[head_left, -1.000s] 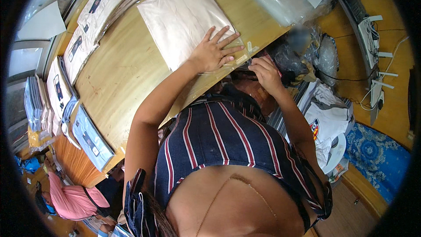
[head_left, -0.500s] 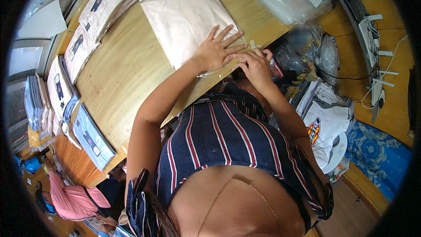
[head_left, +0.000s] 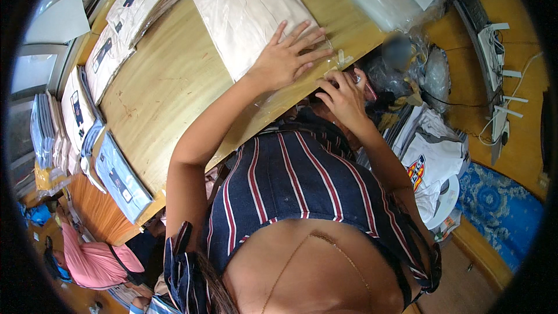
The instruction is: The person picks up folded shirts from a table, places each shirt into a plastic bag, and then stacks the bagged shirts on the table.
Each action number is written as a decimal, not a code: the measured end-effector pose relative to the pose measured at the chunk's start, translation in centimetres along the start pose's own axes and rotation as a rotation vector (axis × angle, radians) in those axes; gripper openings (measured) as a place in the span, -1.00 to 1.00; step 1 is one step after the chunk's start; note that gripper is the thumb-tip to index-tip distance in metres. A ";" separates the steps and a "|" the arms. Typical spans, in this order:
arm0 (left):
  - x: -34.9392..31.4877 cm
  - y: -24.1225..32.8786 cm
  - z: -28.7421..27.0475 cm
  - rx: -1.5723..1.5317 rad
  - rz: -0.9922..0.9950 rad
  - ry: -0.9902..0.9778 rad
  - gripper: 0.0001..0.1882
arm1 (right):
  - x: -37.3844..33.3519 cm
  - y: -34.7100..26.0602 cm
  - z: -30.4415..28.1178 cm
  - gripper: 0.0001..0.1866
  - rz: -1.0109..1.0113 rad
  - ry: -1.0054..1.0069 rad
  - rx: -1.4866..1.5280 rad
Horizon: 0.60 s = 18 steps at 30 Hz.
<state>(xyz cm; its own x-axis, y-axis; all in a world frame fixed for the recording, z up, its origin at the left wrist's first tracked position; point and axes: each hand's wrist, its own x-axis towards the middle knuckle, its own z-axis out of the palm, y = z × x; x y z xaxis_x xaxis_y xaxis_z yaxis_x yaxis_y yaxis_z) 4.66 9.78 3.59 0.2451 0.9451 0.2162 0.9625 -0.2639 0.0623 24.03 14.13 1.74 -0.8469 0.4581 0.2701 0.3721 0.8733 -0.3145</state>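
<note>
A pale pink folded garment [head_left: 250, 14] lies flat in a clear plastic bag on the wooden table. My left hand [head_left: 285, 61] rests on its near right corner, palm down and fingers spread. Close by, at the table's front edge, my right hand [head_left: 347, 97] has its fingers apart and loosely bent, with nothing visible in them. A small clear strip [head_left: 344, 57] lies on the tabletop just beyond the right hand. Part of the bag's near edge is hidden under my left hand and forearm.
Bagged folded pale garments [head_left: 139, 3] line the table's far left, with a light blue one [head_left: 121, 180] nearer. Clear plastic bags [head_left: 378, 0] lie at the far right. White clothing [head_left: 433, 145] is piled right of me. A person in pink [head_left: 102, 261] is at lower left.
My right hand has drawn away from the left hand, and its fingers have gone from pinched at the bag's edge to apart. The left hand's fingers have spread a little farther.
</note>
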 end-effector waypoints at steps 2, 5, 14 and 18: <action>-1.4 -0.6 0.7 0.016 -0.007 -0.050 -0.58 | 0.4 -0.7 -0.1 -0.73 -0.021 -0.023 -0.049; -2.3 -1.1 2.2 0.008 -0.014 -0.065 -0.58 | 0.8 -1.6 0.4 -0.69 -0.025 0.043 -0.098; -2.2 -1.3 2.8 0.027 -0.019 -0.042 -0.57 | 1.5 -2.2 1.9 -0.88 -0.028 0.088 0.025; -2.4 -1.2 2.8 0.024 -0.022 -0.039 -0.57 | -0.2 -2.0 1.3 -0.88 -0.144 0.136 -0.030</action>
<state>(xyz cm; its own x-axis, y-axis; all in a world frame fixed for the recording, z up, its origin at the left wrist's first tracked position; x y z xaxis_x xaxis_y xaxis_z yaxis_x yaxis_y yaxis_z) 3.24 8.34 0.24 0.2277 0.9576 0.1767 0.9701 -0.2387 0.0431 22.92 12.11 1.09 -0.8336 0.3444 0.4318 0.2634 0.9350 -0.2373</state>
